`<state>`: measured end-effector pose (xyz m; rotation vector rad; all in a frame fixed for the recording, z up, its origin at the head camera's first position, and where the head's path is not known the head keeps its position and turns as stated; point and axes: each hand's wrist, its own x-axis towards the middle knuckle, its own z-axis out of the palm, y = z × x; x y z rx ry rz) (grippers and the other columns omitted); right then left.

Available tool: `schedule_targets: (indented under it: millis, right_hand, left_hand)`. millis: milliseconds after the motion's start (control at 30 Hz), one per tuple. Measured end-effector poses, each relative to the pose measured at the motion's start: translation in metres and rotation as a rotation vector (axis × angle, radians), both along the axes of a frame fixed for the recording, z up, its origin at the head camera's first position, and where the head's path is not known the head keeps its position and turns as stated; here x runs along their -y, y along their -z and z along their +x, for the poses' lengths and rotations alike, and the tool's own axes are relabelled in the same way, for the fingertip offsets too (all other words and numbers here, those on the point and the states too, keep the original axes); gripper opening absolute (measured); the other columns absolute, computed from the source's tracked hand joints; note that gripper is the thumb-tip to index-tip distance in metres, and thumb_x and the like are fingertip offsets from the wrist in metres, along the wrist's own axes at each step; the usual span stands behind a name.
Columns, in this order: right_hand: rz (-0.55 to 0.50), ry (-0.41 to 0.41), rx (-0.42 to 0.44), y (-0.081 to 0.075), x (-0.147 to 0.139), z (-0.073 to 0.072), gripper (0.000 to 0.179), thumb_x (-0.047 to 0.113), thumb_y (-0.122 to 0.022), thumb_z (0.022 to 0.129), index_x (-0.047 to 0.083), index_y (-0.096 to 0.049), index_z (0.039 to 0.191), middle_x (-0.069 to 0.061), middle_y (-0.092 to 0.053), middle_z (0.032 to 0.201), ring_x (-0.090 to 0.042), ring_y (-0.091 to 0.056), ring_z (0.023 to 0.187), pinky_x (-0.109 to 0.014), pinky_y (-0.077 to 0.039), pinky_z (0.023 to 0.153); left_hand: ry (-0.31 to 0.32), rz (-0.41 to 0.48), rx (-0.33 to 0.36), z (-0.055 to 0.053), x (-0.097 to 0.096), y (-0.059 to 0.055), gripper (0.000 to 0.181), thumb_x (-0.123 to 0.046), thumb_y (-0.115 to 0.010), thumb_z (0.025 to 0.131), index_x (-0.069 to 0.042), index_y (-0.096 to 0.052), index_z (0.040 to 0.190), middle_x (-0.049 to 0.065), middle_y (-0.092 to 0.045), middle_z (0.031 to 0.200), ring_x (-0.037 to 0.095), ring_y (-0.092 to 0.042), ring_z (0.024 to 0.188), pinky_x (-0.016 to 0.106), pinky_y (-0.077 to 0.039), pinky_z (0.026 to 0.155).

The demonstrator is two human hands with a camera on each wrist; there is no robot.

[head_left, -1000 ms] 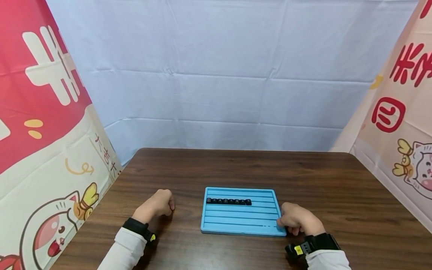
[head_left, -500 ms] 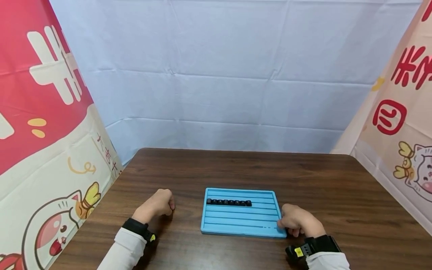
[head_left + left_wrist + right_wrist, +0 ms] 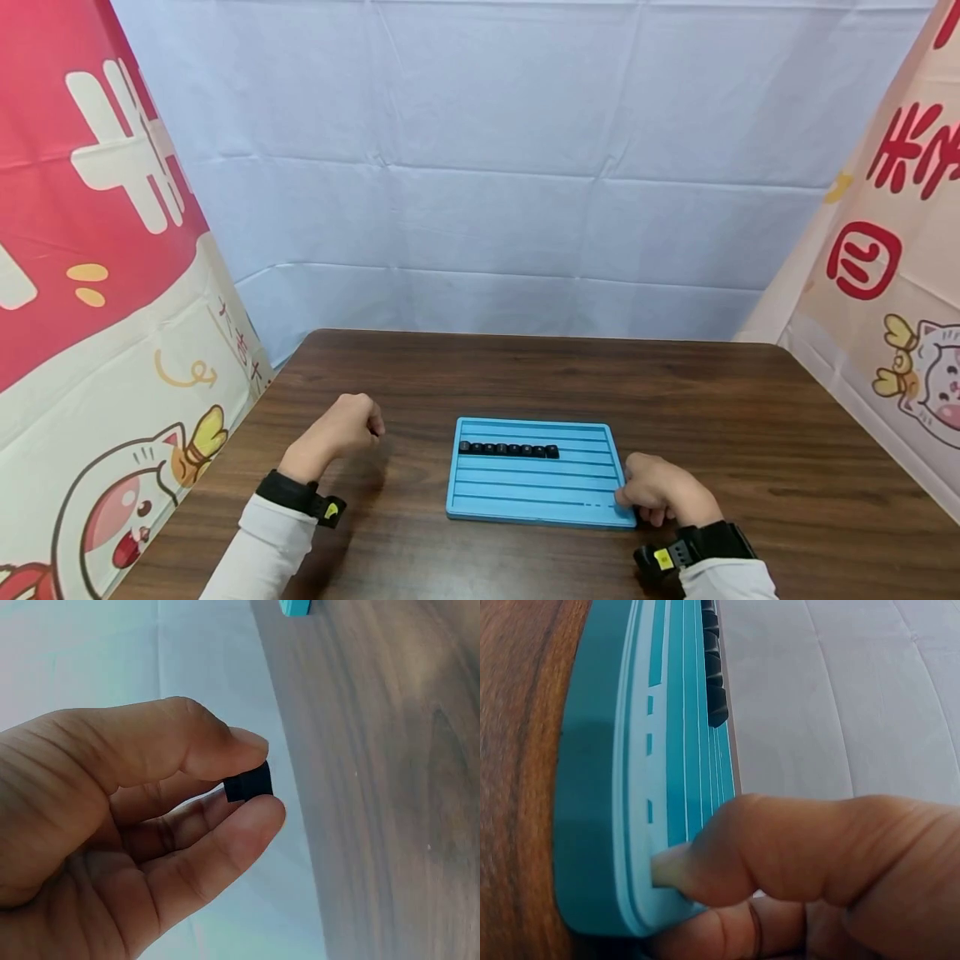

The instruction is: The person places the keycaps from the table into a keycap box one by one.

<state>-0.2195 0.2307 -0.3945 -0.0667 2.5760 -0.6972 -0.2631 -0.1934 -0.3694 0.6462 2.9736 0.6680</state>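
My left hand (image 3: 339, 433) is raised over the table, left of a light blue grooved tray (image 3: 517, 493). Between its thumb and index finger it pinches a small black keycap (image 3: 253, 782), seen clearly in the left wrist view. A row of several black keycaps (image 3: 510, 450) sits in one of the upper grooves, starting at the tray's left side. My right hand (image 3: 667, 487) grips the tray's near right corner, thumb on top of the rim and the other fingers curled below at the edge.
The tray lies flat on a dark wood-grain table (image 3: 420, 375). A pale blue cloth (image 3: 495, 208) hangs behind the table, and printed cloths (image 3: 172, 333) stand at both sides.
My left hand has lifted and shifted slightly left and away from me, its shadow spreading on the table. The right hand and the tray stay in place.
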Motion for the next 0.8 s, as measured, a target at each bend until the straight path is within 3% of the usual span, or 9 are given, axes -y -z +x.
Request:
schedule_targets:
  millis: [500,700,800]
  right_hand:
    - [-0.023,0.001,0.007,0.002,0.000,-0.001,0.013,0.006,-0.061,0.084,0.002,-0.054,0.074,-0.013,-0.054,0.061,-0.021,-0.052,0.049,-0.027,-0.041,0.043]
    - [-0.025,0.007,0.003,0.003,0.000,-0.002,0.013,0.006,-0.061,0.084,0.001,-0.054,0.074,-0.013,-0.054,0.061,-0.021,-0.051,0.049,-0.028,-0.042,0.043]
    - [-0.025,0.010,0.005,0.004,0.000,-0.002,0.013,0.006,-0.061,0.084,0.001,-0.054,0.075,-0.013,-0.054,0.062,-0.022,-0.052,0.050,-0.030,-0.043,0.045]
  left_hand:
    - [-0.032,0.024,-0.007,-0.001,0.000,0.003,0.017,0.003,-0.067,0.079,-0.013,-0.065,0.081,-0.005,-0.057,0.075,0.013,-0.054,0.070,0.033,-0.047,0.063]
    - [0.020,0.193,0.138,-0.007,0.005,0.011,0.015,0.008,-0.058,0.082,-0.004,-0.065,0.089,0.007,-0.061,0.081,0.019,-0.058,0.067,0.031,-0.047,0.057]
    - [0.051,0.249,0.178,-0.009,0.008,0.017,0.012,0.007,-0.057,0.084,-0.001,-0.065,0.089,0.007,-0.061,0.080,0.021,-0.059,0.066,0.031,-0.048,0.058]
